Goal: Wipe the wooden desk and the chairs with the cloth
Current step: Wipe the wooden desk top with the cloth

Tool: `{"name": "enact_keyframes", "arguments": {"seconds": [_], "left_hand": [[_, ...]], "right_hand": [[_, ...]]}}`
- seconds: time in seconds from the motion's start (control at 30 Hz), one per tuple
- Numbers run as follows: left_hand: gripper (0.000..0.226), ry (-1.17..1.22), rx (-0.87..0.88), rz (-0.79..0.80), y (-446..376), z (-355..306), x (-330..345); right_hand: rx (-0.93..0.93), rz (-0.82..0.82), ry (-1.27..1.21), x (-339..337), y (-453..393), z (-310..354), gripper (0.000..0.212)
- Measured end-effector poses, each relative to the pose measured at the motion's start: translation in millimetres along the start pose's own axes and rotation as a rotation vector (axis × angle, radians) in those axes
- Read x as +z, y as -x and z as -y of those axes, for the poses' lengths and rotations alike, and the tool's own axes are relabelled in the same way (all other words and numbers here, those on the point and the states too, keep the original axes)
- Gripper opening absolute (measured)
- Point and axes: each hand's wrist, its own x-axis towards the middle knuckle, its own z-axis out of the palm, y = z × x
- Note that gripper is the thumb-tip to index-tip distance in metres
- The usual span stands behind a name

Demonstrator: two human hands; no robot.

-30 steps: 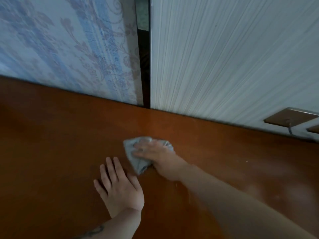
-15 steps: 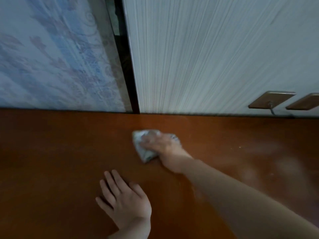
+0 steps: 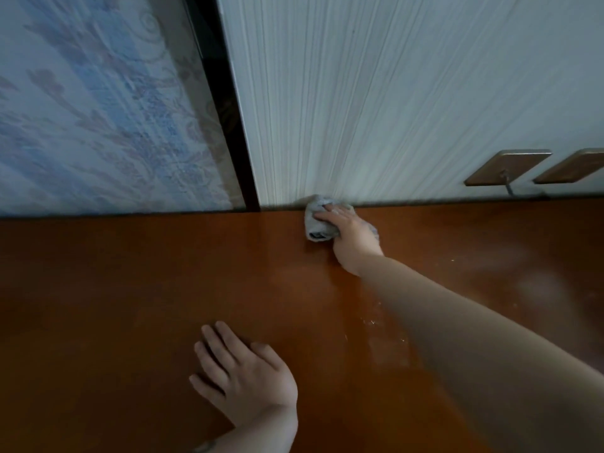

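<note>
Right hand (image 3: 351, 235) presses bunched cloth (image 3: 318, 223) on desk (image 3: 114, 289) at far edge against wall. Left hand (image 3: 243, 376) flat, fingers together. Dusty smears remain right; chairs unseen, likely undone.

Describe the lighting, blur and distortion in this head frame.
Head view: dim, with the desk dark toward the left; pale sheen beside the right forearm; wallpaper smeared by motion blur; wide-angle lens tilts the wall panel's lines; cloth and right hand fairly sharp.
</note>
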Motion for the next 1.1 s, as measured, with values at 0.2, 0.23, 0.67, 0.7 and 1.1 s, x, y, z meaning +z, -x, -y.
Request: {"name": "enact_keyframes", "arguments": {"seconds": [0.2,0.23,0.67,0.7,1.1], "left_hand": [[0.057,0.115,0.03,-0.012,0,1,-1],[0.057,0.144,0.079,-0.034,0,5,2],[0.066,0.354,0.153,0.078,1,18,-22],[0.066,0.391,0.221,0.065,5,18,-22],[0.054,0.399,0.531,0.063,55,-21,2]], "right_hand": [[-0.2,0.298,-0.264,68,93,79,0.055],[-0.211,0.317,-0.301,71,111,80,0.056],[-0.278,0.444,0.138,14,287,-30,0.058],[-0.271,0.428,0.202,4,277,-37,0.066],[-0.543,0.76,0.349,-35,269,-75,0.065]]}}
